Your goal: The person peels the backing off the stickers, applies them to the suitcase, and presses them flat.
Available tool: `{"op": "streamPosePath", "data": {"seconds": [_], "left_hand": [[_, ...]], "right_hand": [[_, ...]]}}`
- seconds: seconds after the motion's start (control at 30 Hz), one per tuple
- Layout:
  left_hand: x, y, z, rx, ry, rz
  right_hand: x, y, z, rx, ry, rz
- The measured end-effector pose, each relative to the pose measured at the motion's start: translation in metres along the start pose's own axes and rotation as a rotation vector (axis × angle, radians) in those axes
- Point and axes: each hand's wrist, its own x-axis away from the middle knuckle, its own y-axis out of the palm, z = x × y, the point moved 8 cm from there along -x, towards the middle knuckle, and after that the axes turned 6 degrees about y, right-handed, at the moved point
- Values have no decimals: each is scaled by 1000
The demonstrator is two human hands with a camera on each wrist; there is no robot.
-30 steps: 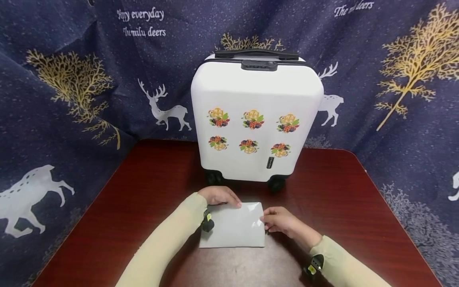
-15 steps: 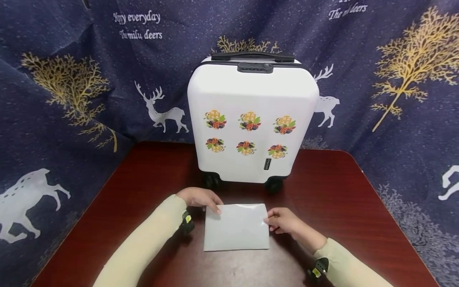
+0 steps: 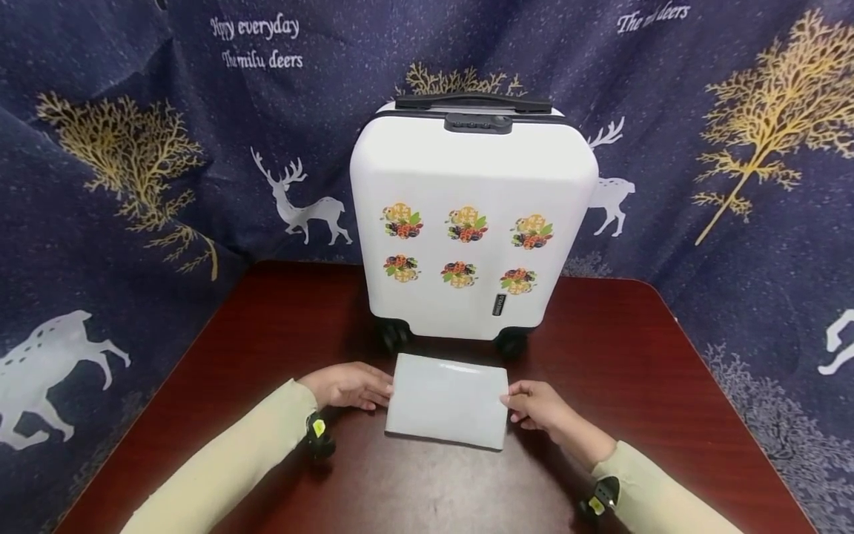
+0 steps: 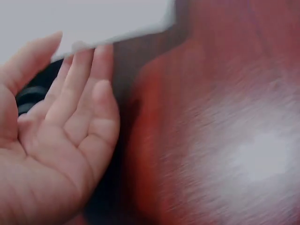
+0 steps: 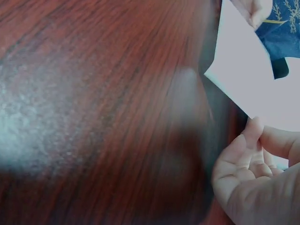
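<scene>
A glossy white rectangular sheet [image 3: 447, 400] is held between both hands, slightly tilted above the table in the head view. At its left edge is my left hand [image 3: 350, 386]. In the left wrist view, the thumb lies over the white sheet [image 4: 103, 18] while the long fingers of the left hand [image 4: 70, 136] reach beneath its edge. My right hand [image 3: 537, 406] pinches the right edge. Seen from the right wrist, thumb and index finger of the right hand [image 5: 255, 183] meet at the lower edge of the sheet [image 5: 243, 61].
Behind the sheet, a white suitcase [image 3: 474, 178] stands upright on black wheels. Several fruit stickers [image 3: 467, 224] are on its front. The dark red wooden table [image 3: 280, 319] reflects light near its front. A blue deer-patterned cloth [image 3: 300, 111] hangs behind.
The left hand has moved left from the sheet's top edge to its left edge. The sheet has shifted right and up, now tilted. The right hand keeps its pinch.
</scene>
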Motion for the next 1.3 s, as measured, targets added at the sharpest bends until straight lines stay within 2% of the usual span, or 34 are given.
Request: {"op": "streamPosePath", "data": {"seconds": [0.23,0.37,0.77,0.97,1.1,1.3], "left_hand": [[-5,-1,-8,-54,-31,182],[-5,-3,-8,-90,-51,227],[-7,-7,-5,-180,-76,239],[-14,-1,0,-247,-41,198],[-14,3,7,-342,-19,167],[-13,4,19,-532,-26,194]], "right_hand": [[-9,0,-2,-1,-1,8],[-12,1,-4,25,4,25],[-16,-4,-8,93,5,89],[-20,-7,-8,137,-2,104],[-22,-8,-10,178,-22,106],[-24,-5,-18,247,-55,108]]}}
